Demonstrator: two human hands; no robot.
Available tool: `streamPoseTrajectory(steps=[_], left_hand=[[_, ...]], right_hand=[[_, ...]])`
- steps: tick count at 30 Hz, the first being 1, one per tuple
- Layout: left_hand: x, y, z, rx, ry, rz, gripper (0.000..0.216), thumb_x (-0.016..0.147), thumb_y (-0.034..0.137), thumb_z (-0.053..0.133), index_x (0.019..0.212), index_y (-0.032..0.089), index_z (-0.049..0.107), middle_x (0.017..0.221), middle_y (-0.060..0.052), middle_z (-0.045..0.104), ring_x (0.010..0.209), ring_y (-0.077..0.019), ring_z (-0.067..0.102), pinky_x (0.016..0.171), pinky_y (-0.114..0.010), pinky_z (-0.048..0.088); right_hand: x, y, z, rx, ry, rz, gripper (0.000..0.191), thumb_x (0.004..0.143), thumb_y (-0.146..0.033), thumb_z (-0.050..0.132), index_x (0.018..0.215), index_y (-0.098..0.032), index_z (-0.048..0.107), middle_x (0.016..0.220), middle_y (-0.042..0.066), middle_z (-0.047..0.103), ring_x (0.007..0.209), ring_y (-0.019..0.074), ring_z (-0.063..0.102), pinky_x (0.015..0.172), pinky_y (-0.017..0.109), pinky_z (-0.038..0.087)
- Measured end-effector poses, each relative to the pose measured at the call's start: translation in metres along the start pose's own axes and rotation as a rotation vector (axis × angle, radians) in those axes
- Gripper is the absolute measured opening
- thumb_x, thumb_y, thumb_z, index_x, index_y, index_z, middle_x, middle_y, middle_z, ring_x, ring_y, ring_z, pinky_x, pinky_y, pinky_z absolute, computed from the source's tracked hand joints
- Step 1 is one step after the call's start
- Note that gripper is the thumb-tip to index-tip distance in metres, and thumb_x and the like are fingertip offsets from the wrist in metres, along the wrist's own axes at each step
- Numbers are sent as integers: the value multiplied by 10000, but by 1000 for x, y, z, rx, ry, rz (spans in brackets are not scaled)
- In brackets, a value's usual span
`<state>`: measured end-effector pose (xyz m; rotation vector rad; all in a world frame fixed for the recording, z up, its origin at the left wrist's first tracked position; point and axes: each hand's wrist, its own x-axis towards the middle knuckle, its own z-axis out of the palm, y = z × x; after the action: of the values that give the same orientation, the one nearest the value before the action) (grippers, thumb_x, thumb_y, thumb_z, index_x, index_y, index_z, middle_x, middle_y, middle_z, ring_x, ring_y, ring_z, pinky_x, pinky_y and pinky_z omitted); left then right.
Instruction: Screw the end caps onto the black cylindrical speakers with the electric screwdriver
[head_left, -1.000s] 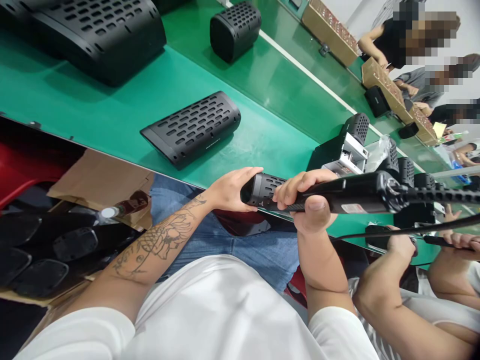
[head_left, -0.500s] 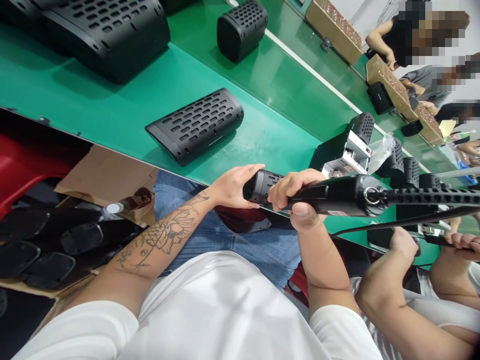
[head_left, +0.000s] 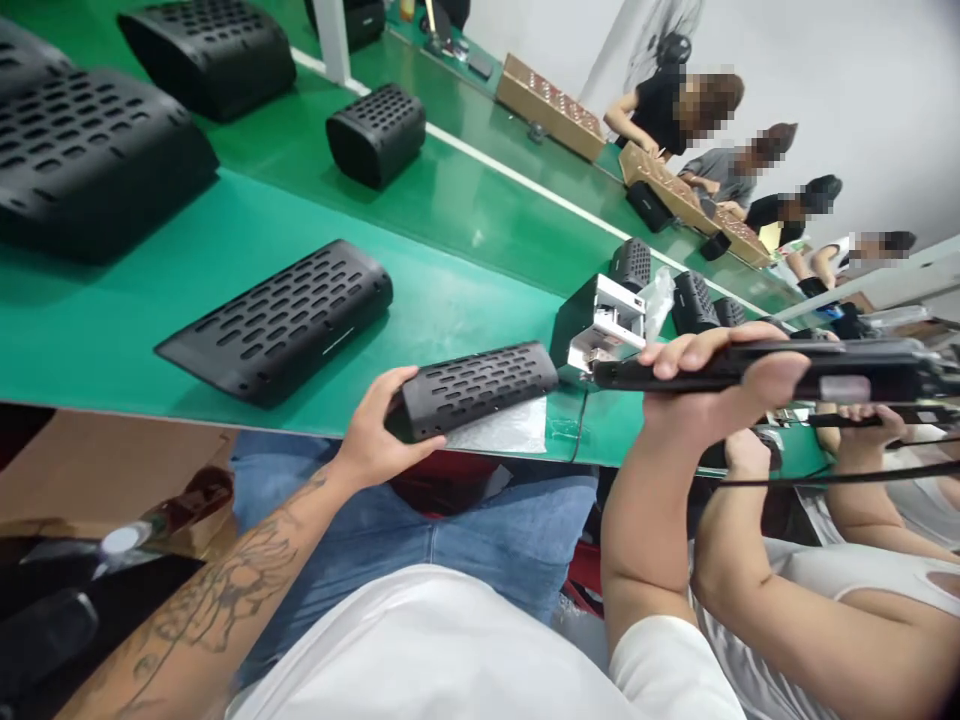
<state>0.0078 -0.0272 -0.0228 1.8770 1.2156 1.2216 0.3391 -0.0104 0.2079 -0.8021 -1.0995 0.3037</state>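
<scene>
My left hand (head_left: 379, 430) grips the near end of a black perforated speaker shell (head_left: 480, 385), holding it level over the green table's (head_left: 465, 300) front edge. My right hand (head_left: 712, 385) is closed around a long black electric screwdriver (head_left: 787, 365), held apart from the shell to its right, with a cable hanging from it. Under the shell lies a clear plastic sheet (head_left: 510, 435).
Another perforated shell (head_left: 277, 315) lies on the table to the left, a big one (head_left: 82, 165) and smaller ones (head_left: 375, 130) farther back. A black-and-white fixture (head_left: 600, 320) stands mid-table. A co-worker's arms (head_left: 810, 560) are at my right; other people sit at the far end.
The view swung left and up. My hands parted: the shell went left and down with my left hand, and the screwdriver drew off to the right, away from the shell's end.
</scene>
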Motion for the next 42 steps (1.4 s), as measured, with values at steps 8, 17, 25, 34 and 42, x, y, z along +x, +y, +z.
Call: streamPoseTrajectory(steps=[8,17,25,34,42], left_hand=[[126,8,63,-138,360,-195,1076,988,496,894,1796,312,209,1765,-240,480,1599,-415,661,1295,-629,630],[352,16,155,63,410,-421,1028,944,331,947,1752,163,335,1766,-273,485,1632,-356,599,1440,-471,465],[406,-24,113,269,157,-399,783,1045,585,774,1659,137,585,1721,-337,564,1727,-520,471,1496,-760,190],[475,-81,-55,592,270,-571,1475,634,449,1121,1825,44,351,1955,-435,192,1879,-598,90,1473,-828,55],[452,-52,-67,253,234,-710,1129,713,420,1087,1624,18,554,1685,-410,628,1551,-498,693,1249,-622,621]], right_hand=[[33,101,-55,-321,192,80,452,967,-713,772,915,-296,607,585,-89,612,442,173,605,491,343,547],[16,101,-61,-243,115,141,448,936,-655,859,868,-275,632,586,-67,666,469,168,635,539,340,568],[5,82,-55,-98,87,173,379,863,-576,962,885,-315,688,551,-88,637,383,180,581,414,334,529],[-30,60,-47,57,-38,272,223,943,-498,895,962,-286,829,620,-27,704,453,193,658,511,389,654],[-44,38,-43,-25,34,393,191,836,-534,911,873,-353,863,570,17,662,439,277,625,476,536,598]])
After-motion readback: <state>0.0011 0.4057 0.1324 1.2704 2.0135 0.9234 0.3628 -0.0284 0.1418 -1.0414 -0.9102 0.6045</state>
